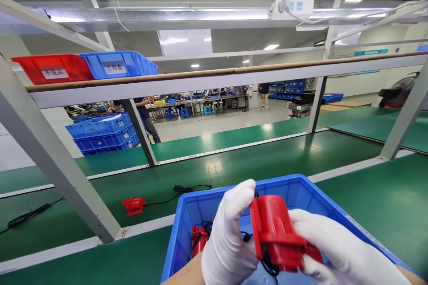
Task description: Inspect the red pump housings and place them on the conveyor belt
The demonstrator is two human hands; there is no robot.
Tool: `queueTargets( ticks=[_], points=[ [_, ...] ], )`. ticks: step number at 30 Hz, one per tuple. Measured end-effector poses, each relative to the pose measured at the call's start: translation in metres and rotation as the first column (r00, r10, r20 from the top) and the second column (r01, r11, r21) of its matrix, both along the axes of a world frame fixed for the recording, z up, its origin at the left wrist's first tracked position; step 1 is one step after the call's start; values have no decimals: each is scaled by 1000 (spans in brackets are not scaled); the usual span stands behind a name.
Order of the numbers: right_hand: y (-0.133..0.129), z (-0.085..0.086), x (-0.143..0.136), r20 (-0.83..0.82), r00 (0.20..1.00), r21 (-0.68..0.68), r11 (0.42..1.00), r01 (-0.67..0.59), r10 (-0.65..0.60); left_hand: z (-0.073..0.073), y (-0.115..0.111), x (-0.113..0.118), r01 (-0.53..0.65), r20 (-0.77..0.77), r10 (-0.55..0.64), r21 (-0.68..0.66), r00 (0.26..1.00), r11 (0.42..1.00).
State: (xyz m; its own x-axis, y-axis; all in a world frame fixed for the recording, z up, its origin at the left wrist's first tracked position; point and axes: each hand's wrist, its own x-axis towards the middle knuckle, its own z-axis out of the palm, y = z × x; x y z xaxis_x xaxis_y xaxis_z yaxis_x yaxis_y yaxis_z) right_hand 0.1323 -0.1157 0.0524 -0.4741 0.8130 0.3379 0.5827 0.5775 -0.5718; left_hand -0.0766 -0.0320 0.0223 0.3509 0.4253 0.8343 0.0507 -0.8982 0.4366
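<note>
Both of my hands wear white gloves and hold a red plastic pump (279,231) above a blue bin (180,231). My left hand (230,236) is at the pump's flat flange, thumb upward, with some fingertips hidden behind it. From the other side, my right hand (331,245) wraps round the body and its lower end. Black cable (269,267) hangs below the pump. Inside the bin, at the left, lies another red pump (199,240) with black cord, partly covered by my left hand.
On the green conveyor belt (234,164) lies a red pump (134,205) with coiled black cable (187,189). Another black cable (30,216) is farther left. Metal posts (67,164) hold a shelf with a red bin (53,69) and blue bin (118,64). Stacked blue crates (103,133) and a person (147,118) stand beyond.
</note>
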Motion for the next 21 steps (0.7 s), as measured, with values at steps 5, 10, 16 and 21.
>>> queueTargets(
  ticks=[5, 10, 16, 21],
  points=[
    [-2, 4, 6, 57, 997, 19, 998, -59, 58, 9, -1, -1, -59, -24, 58, -35, 998, 998],
    [6, -13, 2, -419, 908, -186, 980, -70, -14, 12, 7, -1, -25, -124, 6, -149, 992, 989],
    [36, 14, 14, -781, 447, -469, 882, 41, -437, 1, 10, 2, -173, -593, -76, -350, 801, 921],
    [75, 109, 83, -463, 566, -222, 708, 671, -682, -29, 18, 21, -152, -775, -183, -337, 605, 929]
  ],
)
